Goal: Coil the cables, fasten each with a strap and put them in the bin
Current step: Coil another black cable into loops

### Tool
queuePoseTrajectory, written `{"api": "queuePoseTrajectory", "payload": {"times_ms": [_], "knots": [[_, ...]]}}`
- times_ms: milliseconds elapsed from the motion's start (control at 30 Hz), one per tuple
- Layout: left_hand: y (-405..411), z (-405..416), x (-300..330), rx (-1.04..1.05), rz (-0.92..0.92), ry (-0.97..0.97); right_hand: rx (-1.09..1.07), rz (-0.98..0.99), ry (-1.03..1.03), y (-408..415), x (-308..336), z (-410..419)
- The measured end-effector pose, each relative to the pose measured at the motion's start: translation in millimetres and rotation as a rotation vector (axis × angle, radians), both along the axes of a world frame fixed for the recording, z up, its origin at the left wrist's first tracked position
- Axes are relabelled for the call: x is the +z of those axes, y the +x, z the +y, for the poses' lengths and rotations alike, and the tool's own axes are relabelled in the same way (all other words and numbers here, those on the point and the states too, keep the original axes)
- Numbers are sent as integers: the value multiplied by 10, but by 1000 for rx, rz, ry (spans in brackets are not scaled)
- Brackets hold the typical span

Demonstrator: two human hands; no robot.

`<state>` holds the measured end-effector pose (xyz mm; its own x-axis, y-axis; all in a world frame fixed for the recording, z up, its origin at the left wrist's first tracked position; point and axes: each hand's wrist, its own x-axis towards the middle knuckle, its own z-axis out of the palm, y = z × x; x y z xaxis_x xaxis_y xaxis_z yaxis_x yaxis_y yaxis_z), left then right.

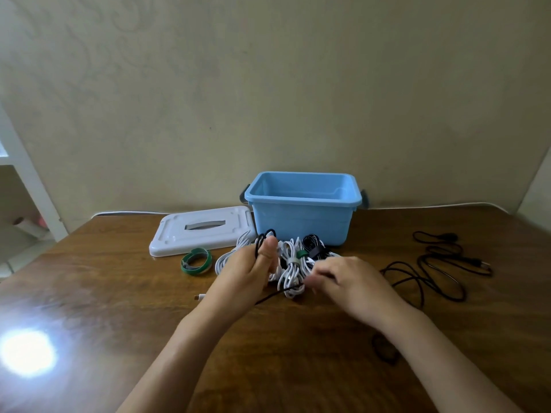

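Two hands: both in view above the wooden worktop (pixel 89 278), forearms reaching in from the near edge.
Left hand (pixel 256 272): raised, fingers curled round small loops of a thin black cable (pixel 262 238); the loops stand up past the thumb.
Black cable, run: one strand leaves the left hand low and passes toward the right hand; a loose tangle of black cable (pixel 441 269) lies on the worktop to the right.
Right hand (pixel 348 281): palm down, fingers bent near the strand; blurred, so whether it grips the strand cannot be told.
White cable bundles (pixel 290 269): coiled, lying on the worktop between the hands and the bin; a grey strap and a green strap (pixel 301 253) show around them.
Dark bundle (pixel 313 245): coiled, just in front of the bin.
Bin (pixel 301 216): blue, uncovered, upright at the far side of the worktop; no cables visible in the part of its interior seen.
Lid (pixel 202 231): white, flat on the worktop left of the bin.
Strap roll (pixel 196 261): green, lying near the lid's front edge.
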<state>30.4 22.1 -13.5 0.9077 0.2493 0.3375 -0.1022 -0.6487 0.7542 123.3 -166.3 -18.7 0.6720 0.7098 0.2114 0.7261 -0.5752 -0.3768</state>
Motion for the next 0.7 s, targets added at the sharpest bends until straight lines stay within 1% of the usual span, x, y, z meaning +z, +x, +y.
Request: {"api": "queuePoseTrajectory", "payload": {"times_ms": [100, 167, 233, 267, 400, 567, 633, 700], "knots": [[9, 8, -19, 34, 54, 67, -39, 75, 233, 100, 56, -117], [17, -57, -41, -1, 121, 137, -5, 146, 374, 92, 52, -102], [13, -121, -75, -32, 171, 177, 46, 224, 474, 49, 26, -39], [14, -140, -87, -42, 183, 184, 52, 231, 499, 32, 7, -14], [15, -158, -83, -25, 190, 179, -47, 75, 481, 34, -45, -9], [-21, -168, -25, 35, 166, 239, -97, 78, 444, 67, -44, -31], [-9, -153, -19, 31, 171, 242, -112, 64, 434, 78, -45, -36], [19, -133, -46, 1, 181, 291, -108, 61, 441, 87, -51, -39]]}}
